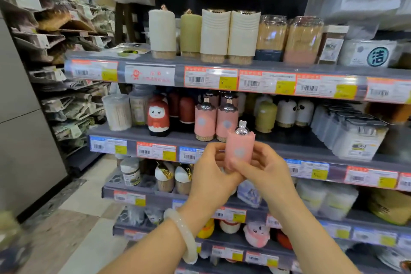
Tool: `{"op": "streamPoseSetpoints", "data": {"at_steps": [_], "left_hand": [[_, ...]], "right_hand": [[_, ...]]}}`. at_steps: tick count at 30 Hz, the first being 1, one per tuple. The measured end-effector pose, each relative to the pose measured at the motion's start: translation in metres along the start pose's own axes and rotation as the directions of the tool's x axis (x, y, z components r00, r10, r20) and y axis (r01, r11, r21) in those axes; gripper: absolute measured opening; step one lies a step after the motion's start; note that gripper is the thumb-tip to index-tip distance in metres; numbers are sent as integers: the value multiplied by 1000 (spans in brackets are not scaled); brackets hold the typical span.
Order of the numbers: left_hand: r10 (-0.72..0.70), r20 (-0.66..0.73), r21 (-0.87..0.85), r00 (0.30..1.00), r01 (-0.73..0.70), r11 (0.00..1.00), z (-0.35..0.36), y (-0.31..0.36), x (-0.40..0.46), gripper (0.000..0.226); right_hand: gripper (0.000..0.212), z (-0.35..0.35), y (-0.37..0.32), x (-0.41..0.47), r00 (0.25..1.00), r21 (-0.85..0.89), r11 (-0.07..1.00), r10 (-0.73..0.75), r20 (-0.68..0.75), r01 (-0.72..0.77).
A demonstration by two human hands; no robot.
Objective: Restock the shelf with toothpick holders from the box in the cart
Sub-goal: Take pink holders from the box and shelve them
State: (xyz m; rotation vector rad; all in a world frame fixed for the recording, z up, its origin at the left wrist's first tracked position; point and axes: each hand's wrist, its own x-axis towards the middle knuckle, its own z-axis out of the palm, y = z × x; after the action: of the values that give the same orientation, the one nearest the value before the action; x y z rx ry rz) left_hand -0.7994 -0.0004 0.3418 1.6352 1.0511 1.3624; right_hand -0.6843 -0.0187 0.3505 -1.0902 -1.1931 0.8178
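In the head view, both hands meet in front of the middle shelf (289, 140), sharing one pink toothpick holder (240, 150) held upright with its silver cap on top. The left hand (211, 170) curls its fingers around the holder's left side and base, and the right hand (264, 170) pinches the lower right side, thumb across the front. The holder hangs in the air just in front of the shelf lip, below and slightly right of two matching pink holders (215, 118) already standing on that shelf. The main risk, as I judge it, lies in the tight spot beside those two: pushing the new one in carelessly could knock them over, or tip the olive holder (265, 117) to their right. A second risk is the handover to one hand; a grip only on the lower body could let the top-heavy piece tilt and slip. The box and cart are out of view, so remaining stock cannot be judged.
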Motion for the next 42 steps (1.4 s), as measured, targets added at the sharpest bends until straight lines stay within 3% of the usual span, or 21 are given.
{"op": "streamPoseSetpoints", "data": {"at_steps": [9,17,25,32,42], "left_hand": [[114,135,165,984,-136,977,-21,-1,20,55],[121,-112,227,986,-94,969,-57,-8,52,39],[97,-85,355,992,-61,933,-53,-11,80,57],[96,-95,491,991,-37,870,-47,-12,93,44],[103,-140,519,985,-16,854,-40,-15,104,44]], "right_hand": [[35,3,-9,24,997,-54,998,-29,68,32],[31,-15,-15,46,998,-88,995,-57,-30,54],[32,-26,-20,63,994,-221,974,-75,-79,56],[38,-14,-12,59,997,-236,970,-47,60,60],[39,-1,-11,63,993,-259,962,-58,101,83]]}}
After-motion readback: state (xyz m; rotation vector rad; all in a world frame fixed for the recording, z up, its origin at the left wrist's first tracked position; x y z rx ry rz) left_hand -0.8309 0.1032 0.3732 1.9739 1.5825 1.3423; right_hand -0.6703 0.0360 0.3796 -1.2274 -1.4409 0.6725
